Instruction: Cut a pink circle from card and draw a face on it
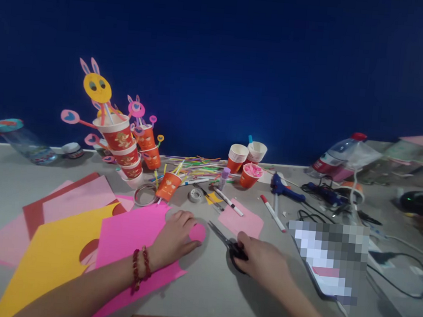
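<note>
My right hand (258,256) grasps the scissors (229,243), tips near the pink circle (198,233) at my left hand (177,233), which lies partly over the bright pink sheet (127,235), though I cannot tell whether it grips that circle.

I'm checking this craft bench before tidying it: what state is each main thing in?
Scissors: in the right hand, blades looking nearly together
Pink circle: cut out, at the left hand
Magenta sheet: edge cut
Yellow sheet: round notch cut out
Red marker: lying down
Purple glue stick: upright
Blue glue gun: lying down
Large bottle: tilted, red cap on
Pink-filled cup: upright
</note>
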A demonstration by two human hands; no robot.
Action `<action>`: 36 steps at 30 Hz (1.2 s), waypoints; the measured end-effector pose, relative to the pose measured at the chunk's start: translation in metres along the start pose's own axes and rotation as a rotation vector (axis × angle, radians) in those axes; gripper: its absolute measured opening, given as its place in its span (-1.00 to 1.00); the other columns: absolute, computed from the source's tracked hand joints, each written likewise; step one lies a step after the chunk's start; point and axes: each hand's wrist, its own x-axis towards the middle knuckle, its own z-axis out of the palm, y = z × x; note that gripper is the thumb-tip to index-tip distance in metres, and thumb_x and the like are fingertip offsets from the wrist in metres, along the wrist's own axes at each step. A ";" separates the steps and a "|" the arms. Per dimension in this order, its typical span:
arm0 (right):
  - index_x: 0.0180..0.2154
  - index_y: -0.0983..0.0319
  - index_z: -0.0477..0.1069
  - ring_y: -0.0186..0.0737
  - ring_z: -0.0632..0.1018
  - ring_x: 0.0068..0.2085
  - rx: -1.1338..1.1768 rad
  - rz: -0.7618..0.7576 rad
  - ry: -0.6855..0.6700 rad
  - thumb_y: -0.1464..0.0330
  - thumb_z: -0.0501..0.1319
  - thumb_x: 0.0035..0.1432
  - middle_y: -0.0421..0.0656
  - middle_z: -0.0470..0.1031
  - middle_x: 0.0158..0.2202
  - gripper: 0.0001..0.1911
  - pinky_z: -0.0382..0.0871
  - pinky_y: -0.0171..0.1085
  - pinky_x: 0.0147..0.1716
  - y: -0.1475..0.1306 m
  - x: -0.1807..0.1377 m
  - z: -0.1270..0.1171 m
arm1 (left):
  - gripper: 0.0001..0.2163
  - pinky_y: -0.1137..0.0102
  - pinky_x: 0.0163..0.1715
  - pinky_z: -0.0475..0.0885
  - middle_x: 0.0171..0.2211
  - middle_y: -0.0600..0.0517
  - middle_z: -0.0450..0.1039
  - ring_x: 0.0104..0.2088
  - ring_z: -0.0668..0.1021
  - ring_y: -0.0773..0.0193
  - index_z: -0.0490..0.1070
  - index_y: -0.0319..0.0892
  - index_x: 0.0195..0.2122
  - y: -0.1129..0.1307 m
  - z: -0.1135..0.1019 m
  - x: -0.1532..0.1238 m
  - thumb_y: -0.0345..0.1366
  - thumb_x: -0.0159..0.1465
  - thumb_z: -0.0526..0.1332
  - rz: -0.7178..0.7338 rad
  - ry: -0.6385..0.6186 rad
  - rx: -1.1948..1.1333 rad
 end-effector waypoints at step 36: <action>-0.20 0.25 0.47 -0.13 0.60 -0.27 -0.001 -0.014 0.259 0.44 0.11 0.29 -0.03 0.59 -0.16 -0.83 0.15 -0.28 -0.41 0.027 0.057 -0.015 | -0.60 -0.03 0.17 0.38 0.16 -0.18 0.34 0.16 0.41 -0.03 0.29 -0.13 0.15 -0.009 -0.016 -0.019 -0.35 0.30 0.27 0.035 0.023 -0.089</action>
